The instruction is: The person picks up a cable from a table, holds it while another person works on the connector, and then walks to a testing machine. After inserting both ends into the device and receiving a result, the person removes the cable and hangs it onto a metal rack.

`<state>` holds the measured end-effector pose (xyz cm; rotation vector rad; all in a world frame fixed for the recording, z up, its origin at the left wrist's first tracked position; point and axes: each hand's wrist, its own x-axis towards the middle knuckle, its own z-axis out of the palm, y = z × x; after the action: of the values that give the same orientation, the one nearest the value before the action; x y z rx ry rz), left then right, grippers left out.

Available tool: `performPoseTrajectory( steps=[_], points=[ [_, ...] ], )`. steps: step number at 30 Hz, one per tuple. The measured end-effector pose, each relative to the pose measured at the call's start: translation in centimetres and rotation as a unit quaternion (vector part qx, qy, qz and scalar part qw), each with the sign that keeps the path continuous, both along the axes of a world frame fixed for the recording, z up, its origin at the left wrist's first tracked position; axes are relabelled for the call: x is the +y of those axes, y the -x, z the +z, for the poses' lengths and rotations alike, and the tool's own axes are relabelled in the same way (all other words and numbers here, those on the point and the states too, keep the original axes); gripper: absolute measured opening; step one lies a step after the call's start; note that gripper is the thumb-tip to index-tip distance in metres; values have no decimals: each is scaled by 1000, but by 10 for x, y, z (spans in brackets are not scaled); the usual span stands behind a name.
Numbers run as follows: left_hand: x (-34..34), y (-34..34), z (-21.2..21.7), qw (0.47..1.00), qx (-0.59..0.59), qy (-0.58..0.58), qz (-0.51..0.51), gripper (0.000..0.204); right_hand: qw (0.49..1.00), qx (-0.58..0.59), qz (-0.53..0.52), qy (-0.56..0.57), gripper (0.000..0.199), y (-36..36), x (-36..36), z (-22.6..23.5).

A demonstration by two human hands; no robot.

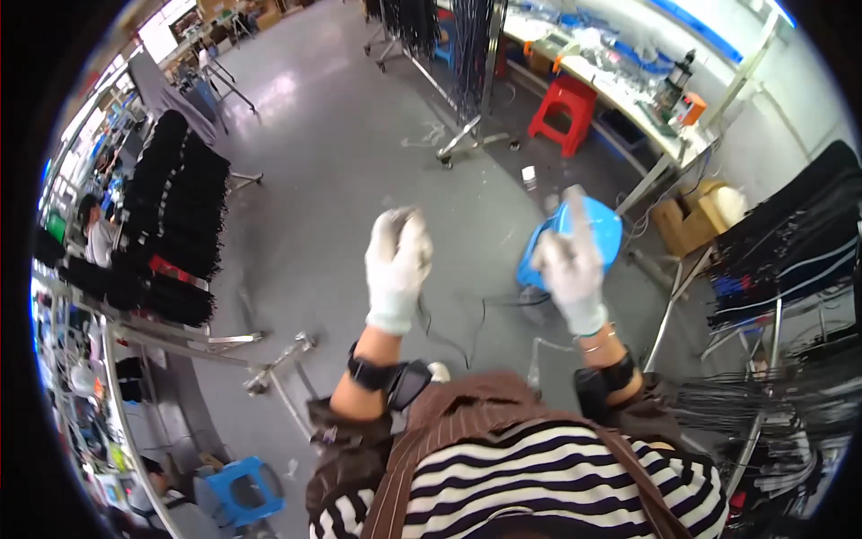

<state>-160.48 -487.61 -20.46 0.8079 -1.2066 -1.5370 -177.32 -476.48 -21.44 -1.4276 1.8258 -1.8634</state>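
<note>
Both my hands are raised in front of me in white work gloves, apart from each other. My left hand [398,265] is closed, its fingers curled in toward the thumb; whether anything small is pinched there is hidden. My right hand [572,269] has one finger stretched upward and the others bent, with nothing visible in it. Behind that hand, lower down, stands a blue plastic stool [603,232]. Thin dark cable [442,340] curves below and between the hands; I cannot tell whether it touches either.
Black strands hang on a wheeled rack [458,148] ahead. Another rack of black bundles [175,202] is at left, dark bundles [790,242] at right. A red stool [564,112] stands by the cluttered workbench [620,85], near a cardboard box [682,225]. Another blue stool [244,490] is lower left.
</note>
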Motion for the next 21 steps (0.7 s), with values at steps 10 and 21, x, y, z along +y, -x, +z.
performPoseTrajectory(
  steps=[10, 21],
  points=[
    [-275, 237, -18, 966, -71, -41, -247, 19, 936, -333, -115, -9, 20, 193, -206, -33],
    [-512, 488, -36, 936, -106, -62, -330, 21, 934, -323, -152, -32, 29, 404, -445, -30]
  ],
)
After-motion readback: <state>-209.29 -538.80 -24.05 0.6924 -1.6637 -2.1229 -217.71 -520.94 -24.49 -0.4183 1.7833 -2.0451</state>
